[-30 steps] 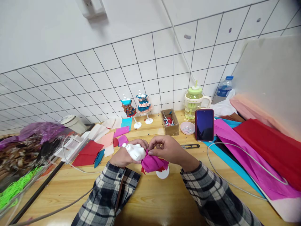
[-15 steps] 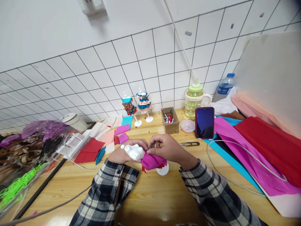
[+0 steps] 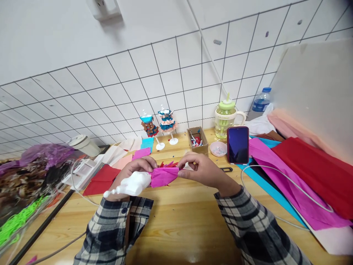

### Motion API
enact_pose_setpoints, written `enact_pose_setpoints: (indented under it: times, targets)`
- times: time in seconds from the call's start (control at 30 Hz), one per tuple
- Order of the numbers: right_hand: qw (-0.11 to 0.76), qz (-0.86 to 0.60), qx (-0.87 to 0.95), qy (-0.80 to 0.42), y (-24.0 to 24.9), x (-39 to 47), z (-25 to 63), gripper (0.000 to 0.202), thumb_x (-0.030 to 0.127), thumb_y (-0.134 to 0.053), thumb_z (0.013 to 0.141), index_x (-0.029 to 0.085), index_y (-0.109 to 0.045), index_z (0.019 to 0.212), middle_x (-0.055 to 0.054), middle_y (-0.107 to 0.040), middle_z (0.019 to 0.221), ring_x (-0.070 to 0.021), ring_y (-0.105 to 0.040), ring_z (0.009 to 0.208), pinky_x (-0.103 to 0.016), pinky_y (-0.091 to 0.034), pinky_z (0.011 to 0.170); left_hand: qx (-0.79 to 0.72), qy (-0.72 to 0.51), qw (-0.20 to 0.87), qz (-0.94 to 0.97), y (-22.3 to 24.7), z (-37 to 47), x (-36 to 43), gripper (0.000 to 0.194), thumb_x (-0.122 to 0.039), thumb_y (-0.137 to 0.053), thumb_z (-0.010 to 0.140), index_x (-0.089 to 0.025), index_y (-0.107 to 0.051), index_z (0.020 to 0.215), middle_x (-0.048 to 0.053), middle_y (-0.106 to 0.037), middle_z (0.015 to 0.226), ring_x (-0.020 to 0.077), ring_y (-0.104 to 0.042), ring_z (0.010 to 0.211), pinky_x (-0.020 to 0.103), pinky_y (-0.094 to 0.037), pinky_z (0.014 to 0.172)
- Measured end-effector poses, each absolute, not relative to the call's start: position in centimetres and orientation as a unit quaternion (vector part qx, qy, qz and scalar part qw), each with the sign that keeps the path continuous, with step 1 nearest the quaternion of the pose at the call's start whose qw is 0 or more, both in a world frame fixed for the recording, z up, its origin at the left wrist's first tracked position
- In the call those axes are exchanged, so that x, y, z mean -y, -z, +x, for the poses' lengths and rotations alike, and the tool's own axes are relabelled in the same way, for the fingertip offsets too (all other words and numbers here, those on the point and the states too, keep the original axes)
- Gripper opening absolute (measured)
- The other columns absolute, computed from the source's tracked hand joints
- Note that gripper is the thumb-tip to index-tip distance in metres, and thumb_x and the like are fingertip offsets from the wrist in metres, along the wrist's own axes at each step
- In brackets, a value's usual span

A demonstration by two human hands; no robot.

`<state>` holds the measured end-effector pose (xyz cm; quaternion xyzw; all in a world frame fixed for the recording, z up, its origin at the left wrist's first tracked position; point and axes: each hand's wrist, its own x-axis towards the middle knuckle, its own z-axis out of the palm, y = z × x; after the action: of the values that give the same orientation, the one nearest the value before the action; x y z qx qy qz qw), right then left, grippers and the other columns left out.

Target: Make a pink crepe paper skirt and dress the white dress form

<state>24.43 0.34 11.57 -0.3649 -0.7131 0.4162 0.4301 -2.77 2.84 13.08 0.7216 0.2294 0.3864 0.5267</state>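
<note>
Holding work between both hands, above the wooden table (image 3: 176, 228). Left hand (image 3: 125, 175): closed on the small white mannequin (image 3: 136, 184); torso lies across the palm side, tilted well over, with the beaded neck pointing left and toward the wearer. Its fingertips meet the magenta cloth (image 3: 164, 176) at the upper left corner, next to the mannequin's lower torso. The left thumb is hidden; its exact contact cannot be told.

Right hand (image 3: 204, 171): thumb and forefinger pinching the cloth's right end. Cloth spans the gap between the two grips, fairly taut along its upper edge, lower edge hanging in a curve. Red frill (image 3: 169, 164) shows just behind that upper edge.

Surroundings: two dressed mannequins, one brown and blue (image 3: 149, 127), one teal and peach (image 3: 167, 121), stand upright behind the hands. Right of these: cardboard box (image 3: 201, 149), pink bowl (image 3: 217, 154), propped phone (image 3: 237, 145). Dark tool (image 3: 227, 169) lies just beyond the right hand, partly covered by it. Red fabric square (image 3: 100, 182) lies left of the left hand.
</note>
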Motion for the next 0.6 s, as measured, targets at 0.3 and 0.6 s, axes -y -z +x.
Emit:
enact_pose_setpoints:
  times: [0.3,0.6]
  targets:
    - [0.425,-0.355,0.698,-0.455,-11.5,-0.3,24.6,0.015,0.033,-0.068,0.080,0.019,-0.073,0.081,-0.002,-0.063,0.080,-0.0119,-0.052,0.067,-0.025,-0.040,0.062,-0.233,-0.334,0.461,0.788,-15.0,-0.9,-0.2,0.010,-0.024,-0.076,0.075,-0.021,-0.069,0.082,0.005,-0.061,0.094,0.0171,-0.062,0.088,0.030,-0.050,0.084]
    - [0.397,-0.339,0.743,-0.419,-11.1,-0.6,24.1,0.008,0.025,-0.070,0.079,0.017,-0.070,0.077,-0.001,-0.062,0.082,-0.0129,-0.055,0.076,-0.025,-0.040,0.066,-0.232,-0.278,0.421,0.832,-15.8,-0.6,1.3,0.007,-0.023,-0.074,0.078,-0.023,-0.071,0.085,0.008,-0.064,0.096,0.0178,-0.062,0.088,0.031,-0.051,0.084]
